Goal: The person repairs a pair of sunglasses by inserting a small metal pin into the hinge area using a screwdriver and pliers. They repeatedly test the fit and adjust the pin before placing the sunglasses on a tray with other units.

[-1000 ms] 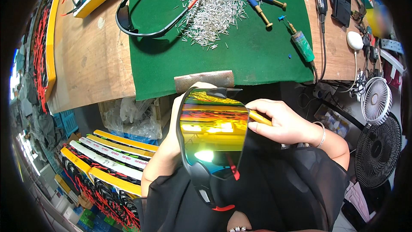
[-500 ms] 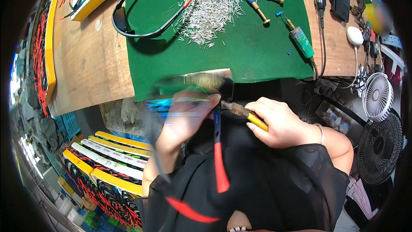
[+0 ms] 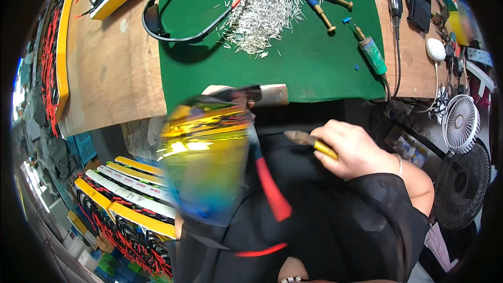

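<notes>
The left grip [image 3: 217, 89] holds glasses [image 3: 217, 149], the right grip [image 3: 350, 149] holds pliers [image 3: 302, 138]. Go gently so the tips [image 3: 288, 134] miss the lens [image 3: 204, 165].

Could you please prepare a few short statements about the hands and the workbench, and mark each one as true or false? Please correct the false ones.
1. The right hand holds yellow-handled pliers. True.
2. The left hand, mostly hidden, holds sunglasses with red temple tips. True.
3. The pliers are gripping the sunglasses. False: a gap separates the pliers from the sunglasses.
4. A pile of small metal pins lies on the green mat. True.
5. Two blue-handled tools lie left of the pins. False: both blue-handled tools lie right of them.
</notes>
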The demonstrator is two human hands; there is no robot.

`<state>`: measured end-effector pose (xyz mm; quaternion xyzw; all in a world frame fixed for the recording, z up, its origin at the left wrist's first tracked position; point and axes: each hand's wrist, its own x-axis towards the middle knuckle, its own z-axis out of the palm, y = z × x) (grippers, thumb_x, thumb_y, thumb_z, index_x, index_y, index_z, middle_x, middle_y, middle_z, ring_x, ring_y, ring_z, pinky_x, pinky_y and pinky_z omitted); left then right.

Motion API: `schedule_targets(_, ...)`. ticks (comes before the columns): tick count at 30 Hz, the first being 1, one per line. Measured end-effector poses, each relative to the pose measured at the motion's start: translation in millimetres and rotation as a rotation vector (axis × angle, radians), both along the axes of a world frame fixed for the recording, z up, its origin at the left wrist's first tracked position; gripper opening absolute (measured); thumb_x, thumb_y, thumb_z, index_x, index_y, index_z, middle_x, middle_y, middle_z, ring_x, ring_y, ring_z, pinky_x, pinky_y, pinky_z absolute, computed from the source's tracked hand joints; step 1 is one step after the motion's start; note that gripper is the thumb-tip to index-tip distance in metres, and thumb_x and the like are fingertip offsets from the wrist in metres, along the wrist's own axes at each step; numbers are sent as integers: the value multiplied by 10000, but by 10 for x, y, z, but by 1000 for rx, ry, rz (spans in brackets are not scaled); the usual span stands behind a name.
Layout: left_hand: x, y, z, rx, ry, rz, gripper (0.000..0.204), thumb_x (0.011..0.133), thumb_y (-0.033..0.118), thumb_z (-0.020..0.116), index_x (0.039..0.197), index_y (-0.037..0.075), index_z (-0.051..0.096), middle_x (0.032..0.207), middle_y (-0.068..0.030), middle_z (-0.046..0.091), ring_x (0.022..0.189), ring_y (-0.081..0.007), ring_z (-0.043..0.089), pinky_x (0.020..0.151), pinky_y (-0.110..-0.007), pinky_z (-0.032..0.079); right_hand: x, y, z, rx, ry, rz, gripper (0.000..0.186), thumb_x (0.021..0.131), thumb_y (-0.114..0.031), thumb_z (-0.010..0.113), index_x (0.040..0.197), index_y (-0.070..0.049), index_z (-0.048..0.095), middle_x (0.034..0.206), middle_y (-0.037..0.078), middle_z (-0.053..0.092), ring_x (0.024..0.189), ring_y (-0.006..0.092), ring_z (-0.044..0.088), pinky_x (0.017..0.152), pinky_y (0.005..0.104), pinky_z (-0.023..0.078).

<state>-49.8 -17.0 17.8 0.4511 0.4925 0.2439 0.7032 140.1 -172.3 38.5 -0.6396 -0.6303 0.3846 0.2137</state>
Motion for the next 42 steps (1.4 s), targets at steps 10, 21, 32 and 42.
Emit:
schedule_targets(10, 81, -84, -4, 218, 155, -418, 132, 859, 68, 534, 958, -19, 539, 826, -67, 593, 699, -118, 575, 644, -241, 497, -30, 191, 84, -152, 213, -32, 302, 765, -168, 573, 1014, -12, 503, 844, 157, 530, 800, 313, 542, 708, 366, 448)
schedule_targets(21, 97, -161, 43, 9, 13, -277, 146, 867, 64, 516, 980, -26, 532, 844, -76, 588, 696, -126, 590, 636, -243, 512, -37, 238, 52, -179, 294, -52, 302, 781, -187, 557, 1013, -2, 502, 871, 171, 543, 821, 322, 550, 727, 374, 450)
schedule_targets(32, 163, -163, 68, -71, -14, -234, 148, 866, 65, 513, 982, -26, 530, 811, -70, 588, 663, -117, 582, 621, -231, 503, -8, 263, 38, -252, 346, -68, 299, 788, -194, 552, 1005, 6, 504, 899, 176, 553, 851, 326, 550, 750, 378, 447)
schedule_targets(42, 172, -144, 16, -71, 12, -263, 163, 867, 90, 525, 993, -13, 534, 827, -59, 586, 679, -104, 573, 624, -223, 498, 3, 272, -2, -275, 351, -48, 306, 789, -202, 550, 1007, 6, 500, 886, 175, 549, 863, 322, 545, 762, 380, 440)
